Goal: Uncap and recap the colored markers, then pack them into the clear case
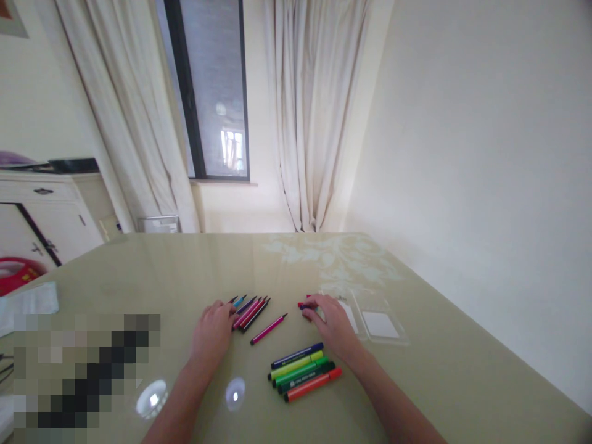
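My left hand (pixel 214 330) is closed, its fingertips at the left side of a group of uncapped felt-tip pens (pixel 252 314). They lie side by side with their dark tips pointing away, in pinks, blue and dark shades; the fingers hide some barrels. A single magenta felt-tip pen (pixel 268 330) lies uncapped between my hands. My right hand (pixel 333 325) pinches a small dark marker cap (pixel 304 307) between thumb and fingers, with red pieces beside it. Nearer to me is a row of capped markers (pixel 303 373) in navy, yellow-green, greens and orange-red.
Right of my right hand lies a clear plastic case (pixel 382 325) with white paper inside. The glossy table (pixel 222 259) reaches toward a curtained window. A clear plastic packet (pixel 32 302) is at the far left, and a white cabinet (pixel 65 203) stands beyond.
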Demonstrator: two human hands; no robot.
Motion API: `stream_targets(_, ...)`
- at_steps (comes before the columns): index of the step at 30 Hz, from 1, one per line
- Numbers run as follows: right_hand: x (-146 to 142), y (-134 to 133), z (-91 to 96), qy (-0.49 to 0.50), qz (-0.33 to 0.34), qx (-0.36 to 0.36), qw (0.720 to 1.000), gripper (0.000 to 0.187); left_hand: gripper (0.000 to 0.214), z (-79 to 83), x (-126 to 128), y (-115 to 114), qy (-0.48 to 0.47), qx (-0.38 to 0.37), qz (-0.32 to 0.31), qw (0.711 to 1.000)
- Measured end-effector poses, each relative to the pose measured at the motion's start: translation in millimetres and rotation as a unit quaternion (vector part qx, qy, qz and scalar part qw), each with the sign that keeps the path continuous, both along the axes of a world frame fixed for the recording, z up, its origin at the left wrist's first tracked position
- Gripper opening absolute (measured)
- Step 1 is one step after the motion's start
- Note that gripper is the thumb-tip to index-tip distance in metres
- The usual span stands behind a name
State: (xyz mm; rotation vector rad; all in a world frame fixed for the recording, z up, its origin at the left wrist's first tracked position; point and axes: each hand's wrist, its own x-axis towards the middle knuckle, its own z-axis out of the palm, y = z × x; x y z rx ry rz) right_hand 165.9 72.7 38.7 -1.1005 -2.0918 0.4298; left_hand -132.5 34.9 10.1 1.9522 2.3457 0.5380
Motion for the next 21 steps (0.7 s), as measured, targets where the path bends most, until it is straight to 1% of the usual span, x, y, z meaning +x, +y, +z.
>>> stream_targets(2, 2, 1, 0.5, 0.034, 0.008, -0.014, 0.999, 0.01, 0.025, 1.3, 1, 0, -0.006, 0.021, 0.006, 1.0)
stream_targets(4, 3, 3, 1.1, 0.071, 0.015, -0.029, 0.997, 0.012, 0.025, 4.0, 7, 0, -0.036, 0.064, -0.008, 0.997)
stream_targets(5, 4, 3, 1.6, 0.09, 0.019, -0.034, 0.995, 0.013, 0.025, 5.5, 12, 0, -0.063, 0.087, -0.029, 0.994)
stream_targets(7, 4, 4, 2.9, 0.121, 0.025, -0.032, 0.992, 0.015, 0.025, 7.9, 26, 0, -0.135, 0.115, -0.092, 0.98)
stream_targets(9, 4, 3, 4.9, 0.139, 0.031, -0.024, 0.989, 0.016, 0.024, 9.5, 41, -2, -0.198, 0.119, -0.148, 0.962)
stream_targets(11, 4, 1, 7.3, 0.152, 0.037, -0.02, 0.988, 0.016, 0.023, 10.7, 53, -4, -0.23, 0.113, -0.176, 0.95)
stream_targets(15, 3, -2, 9.5, 0.159, 0.037, -0.022, 0.986, 0.015, 0.022, 13.4, 61, -8, -0.242, 0.111, -0.188, 0.945)
stream_targets(21, 2, 0, 0.8, 0.146, 0.061, -0.03, 0.987, 0.013, 0.022, 14.5, 64, -9, -0.24, 0.113, -0.193, 0.945)
